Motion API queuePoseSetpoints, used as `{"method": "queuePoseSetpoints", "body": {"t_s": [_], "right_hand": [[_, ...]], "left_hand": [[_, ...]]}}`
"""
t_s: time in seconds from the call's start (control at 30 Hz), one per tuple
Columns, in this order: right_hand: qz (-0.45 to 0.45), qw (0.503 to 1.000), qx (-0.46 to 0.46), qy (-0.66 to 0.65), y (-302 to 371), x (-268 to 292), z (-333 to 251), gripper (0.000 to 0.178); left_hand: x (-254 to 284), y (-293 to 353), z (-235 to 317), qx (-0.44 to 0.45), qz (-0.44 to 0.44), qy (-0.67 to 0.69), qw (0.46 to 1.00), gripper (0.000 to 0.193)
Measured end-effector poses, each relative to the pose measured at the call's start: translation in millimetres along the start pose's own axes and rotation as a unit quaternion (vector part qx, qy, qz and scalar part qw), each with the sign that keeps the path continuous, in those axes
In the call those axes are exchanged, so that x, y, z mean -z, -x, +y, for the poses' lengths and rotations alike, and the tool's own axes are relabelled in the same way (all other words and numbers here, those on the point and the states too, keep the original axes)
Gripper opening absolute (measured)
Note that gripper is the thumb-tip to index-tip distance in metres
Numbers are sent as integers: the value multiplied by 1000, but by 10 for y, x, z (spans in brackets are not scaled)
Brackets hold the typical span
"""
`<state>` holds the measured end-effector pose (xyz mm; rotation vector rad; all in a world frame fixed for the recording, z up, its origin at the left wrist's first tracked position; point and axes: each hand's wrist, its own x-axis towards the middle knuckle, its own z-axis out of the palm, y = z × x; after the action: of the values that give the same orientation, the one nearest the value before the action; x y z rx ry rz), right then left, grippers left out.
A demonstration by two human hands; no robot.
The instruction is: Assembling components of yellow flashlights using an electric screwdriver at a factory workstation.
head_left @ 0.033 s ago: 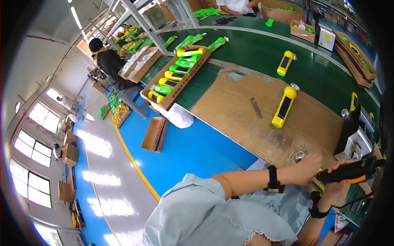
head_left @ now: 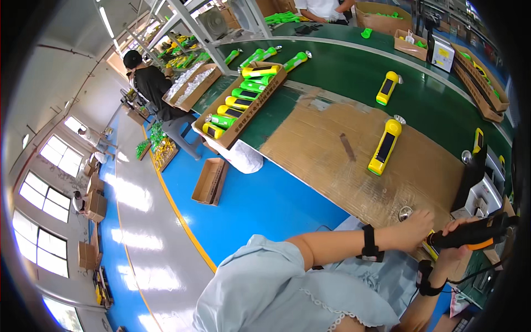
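Right hand (head_left: pixel 459 243) is clamped on a black-and-orange driver (head_left: pixel 473 233), held roughly level at the worktop's (head_left: pixel 332 149) near edge, about 4 o'clock in the frame. Left hand (head_left: pixel 412 229) is pressed down, fingers curled, on a small yellow part (head_left: pixel 430 237) just beside the driver's nose; the two hands are nearly touching. Judged as a fastening step: the part should be kept pinned flat on the cardboard sheet (head_left: pixel 315 138) so it cannot spin, the bit should be seated square before the trigger is pulled, and the left fingers should be kept clear of the tip. The cable (head_left: pixel 470 276) trailing under the right wrist should be kept slack and off the work. A small round metal piece (head_left: pixel 406 213) lies just at 11 o'clock of the left hand, close enough to be knocked. A finished yellow torch (head_left: pixel 384 146) lies well apart at 12 o'clock, another (head_left: pixel 387 87) further up on the green belt (head_left: pixel 343 72). Hidden: the yellow part is almost wholly covered by both hands, so its shape and screw point cannot be told; the driver's bit is not visible; the right rim is dark and cuts off the grey fixture (head_left: pixel 481 196) at 2 o'clock.
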<state>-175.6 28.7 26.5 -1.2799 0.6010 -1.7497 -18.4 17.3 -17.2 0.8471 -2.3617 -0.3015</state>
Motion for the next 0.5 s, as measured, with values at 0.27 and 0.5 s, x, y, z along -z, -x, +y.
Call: {"method": "queuePoseSetpoints", "body": {"t_s": [0.27,0.5], "right_hand": [[22,998,49,-27,-439,418,-282,80],[189,947,221,137,-1316,312,-624,29]], "left_hand": [[82,-8,61,0,4,-37,999,41],[184,15,26,49,3,-22,999,50]]}}
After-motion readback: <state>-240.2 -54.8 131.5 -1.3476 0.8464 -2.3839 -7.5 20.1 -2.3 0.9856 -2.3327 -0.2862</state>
